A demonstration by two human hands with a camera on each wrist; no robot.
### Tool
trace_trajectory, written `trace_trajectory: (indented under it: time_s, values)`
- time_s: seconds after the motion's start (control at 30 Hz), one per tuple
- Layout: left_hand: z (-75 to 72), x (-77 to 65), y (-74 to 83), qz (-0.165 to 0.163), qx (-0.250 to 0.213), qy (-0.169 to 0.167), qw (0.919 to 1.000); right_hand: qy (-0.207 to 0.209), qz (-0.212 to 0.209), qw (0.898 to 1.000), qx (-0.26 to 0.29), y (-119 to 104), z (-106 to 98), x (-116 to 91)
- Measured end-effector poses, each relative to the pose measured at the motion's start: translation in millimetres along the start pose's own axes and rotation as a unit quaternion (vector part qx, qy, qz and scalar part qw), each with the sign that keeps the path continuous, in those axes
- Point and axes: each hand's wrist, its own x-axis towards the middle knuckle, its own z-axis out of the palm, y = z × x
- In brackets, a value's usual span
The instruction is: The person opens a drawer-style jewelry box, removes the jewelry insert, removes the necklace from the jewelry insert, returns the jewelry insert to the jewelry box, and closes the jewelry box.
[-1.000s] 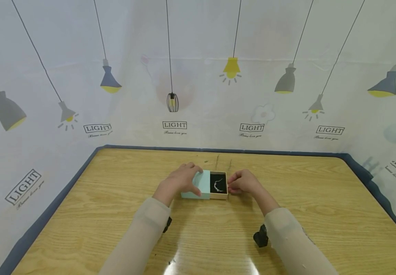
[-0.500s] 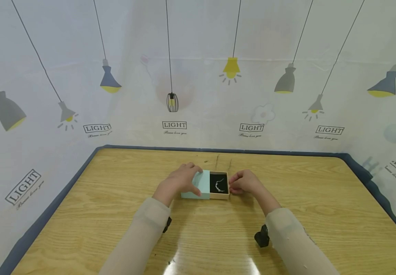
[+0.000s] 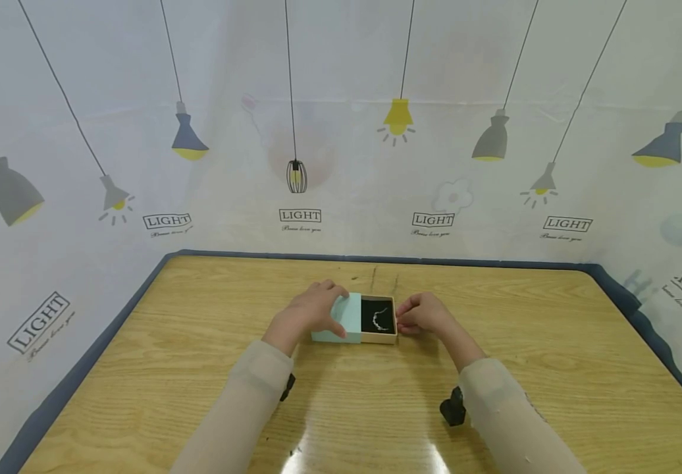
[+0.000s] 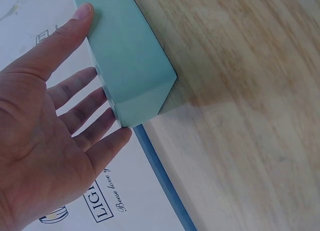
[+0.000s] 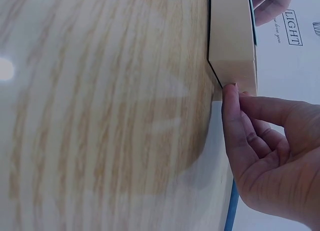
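Observation:
A pale turquoise box sleeve (image 3: pixel 349 319) lies flat on the table, its closed end filling the top of the left wrist view. My left hand (image 3: pixel 307 308) holds it, thumb on the near edge and fingers at the far edge. Out of the sleeve's right side juts a beige inner box tray (image 5: pixel 232 36) with a black lining (image 3: pixel 370 306). On that lining lies a thin silvery chain, like a bracelet (image 3: pixel 376 318). My right hand (image 3: pixel 422 314) pinches at the tray's outer end with thumb and index fingertips; whether a tab sits between them is hidden.
The wooden table (image 3: pixel 554 342) spreads around the box. Behind its blue edge (image 3: pixel 465 262) stands a white backdrop (image 3: pixel 353 151) printed with lamps. A small black device (image 3: pixel 452 408) sits under the right wrist and another (image 3: pixel 288 387) by the left.
The tray has slid slightly rightward out of the sleeve, my right hand moving with it, and a little more black lining shows. My left hand and the sleeve stay in place.

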Motion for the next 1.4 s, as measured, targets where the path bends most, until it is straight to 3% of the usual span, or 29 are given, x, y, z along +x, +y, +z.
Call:
trace_trajectory:
  time_s: [1.1, 1.4]
  values:
    - [0.1, 2.2, -0.4, 0.001, 0.012, -0.002, 0.9999, 0.001, 0.002, 1.000, 0.005, 1.8, -5.3, 0.3]
    - [0.3, 1.9, -0.4, 0.002, 0.013, -0.002, 0.9999, 0.004, -0.013, 1.000, -0.027, 1.3, -6.1, -1.3]
